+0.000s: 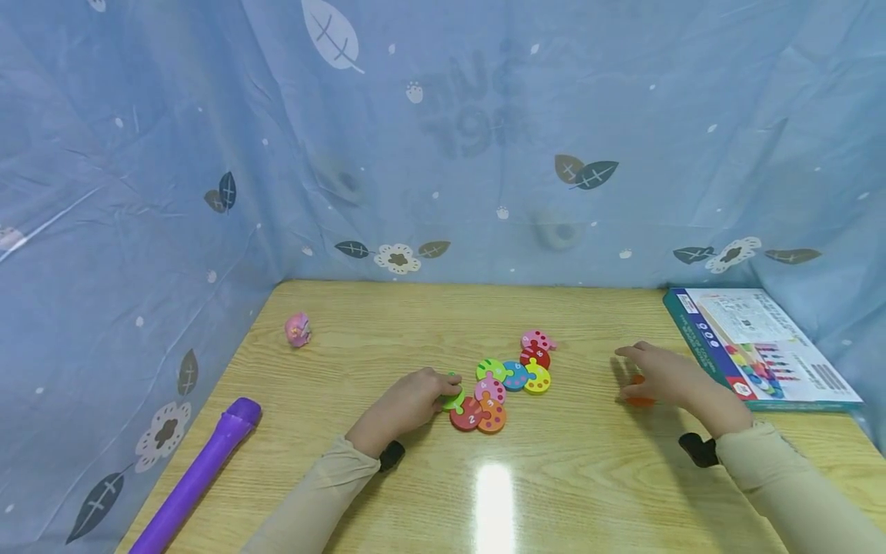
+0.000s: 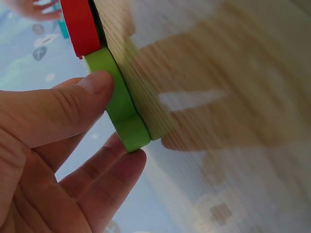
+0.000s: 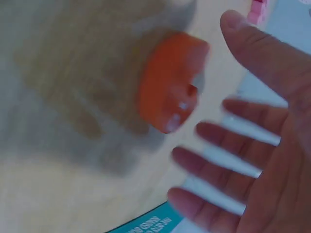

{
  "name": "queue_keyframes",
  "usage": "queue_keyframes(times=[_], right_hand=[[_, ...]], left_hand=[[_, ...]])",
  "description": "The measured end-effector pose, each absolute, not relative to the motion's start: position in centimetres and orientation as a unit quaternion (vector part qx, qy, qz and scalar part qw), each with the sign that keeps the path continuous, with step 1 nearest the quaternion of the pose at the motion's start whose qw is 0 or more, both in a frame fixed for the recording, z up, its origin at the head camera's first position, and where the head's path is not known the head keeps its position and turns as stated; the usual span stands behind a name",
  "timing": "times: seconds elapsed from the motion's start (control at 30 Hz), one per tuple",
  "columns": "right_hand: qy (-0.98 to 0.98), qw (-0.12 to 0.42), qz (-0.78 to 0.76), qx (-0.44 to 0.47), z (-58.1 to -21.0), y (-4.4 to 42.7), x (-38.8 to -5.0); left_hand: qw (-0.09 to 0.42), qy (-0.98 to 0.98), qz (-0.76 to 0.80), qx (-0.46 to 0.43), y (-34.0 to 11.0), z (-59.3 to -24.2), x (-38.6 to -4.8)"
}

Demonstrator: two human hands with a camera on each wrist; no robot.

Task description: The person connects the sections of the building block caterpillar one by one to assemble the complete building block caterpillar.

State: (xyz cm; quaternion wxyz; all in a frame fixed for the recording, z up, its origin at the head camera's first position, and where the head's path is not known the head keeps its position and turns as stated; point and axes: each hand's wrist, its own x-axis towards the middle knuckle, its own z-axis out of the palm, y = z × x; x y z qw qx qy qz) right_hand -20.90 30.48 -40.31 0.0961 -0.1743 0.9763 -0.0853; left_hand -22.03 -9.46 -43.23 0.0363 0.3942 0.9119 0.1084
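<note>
My left hand (image 1: 408, 408) pinches a green puzzle piece (image 2: 119, 102) between thumb and fingers, at the lower left end of a winding row of round, numbered pieces. Right beside it lies the red piece marked 2 (image 1: 466, 414), touching it in the left wrist view. The row goes on through an orange piece (image 1: 492, 416), a blue one (image 1: 515, 375) and a yellow one (image 1: 537, 378) to a pink piece (image 1: 537, 338) at the top. Off to the right, my right hand (image 1: 667, 377) hovers with spread fingers over a loose orange puzzle piece (image 3: 167, 82), apart from it.
A flat boxed set (image 1: 761, 346) lies at the table's right back corner. A small pink toy (image 1: 298, 329) sits at the back left, and a purple stick-like object (image 1: 197, 477) lies along the left edge. Blue patterned cloth (image 1: 457, 138) hangs behind the wooden table (image 1: 588, 485).
</note>
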Motion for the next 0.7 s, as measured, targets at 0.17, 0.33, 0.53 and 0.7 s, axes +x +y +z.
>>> queue_keyframes(times=[0.17,0.33,0.53,0.7], right_hand=[[0.984,0.118,-0.068,-0.118,-40.8,30.8,-19.9],[0.987,0.116,-0.054,-0.098,-41.0,30.7,-19.4],[0.986,0.086,-0.064,-0.128,-41.3,30.2,-19.7],[0.981,0.055,-0.12,-0.145,-41.5,28.7,-20.9]], left_hand=[[0.036,0.914,0.107,0.39,-9.5,-43.2,-22.0],[0.039,0.914,0.11,0.388,-9.5,-43.2,-22.0],[0.038,0.914,0.11,0.388,-9.5,-43.3,-22.0],[0.038,0.914,0.11,0.388,-9.5,-43.3,-22.0]])
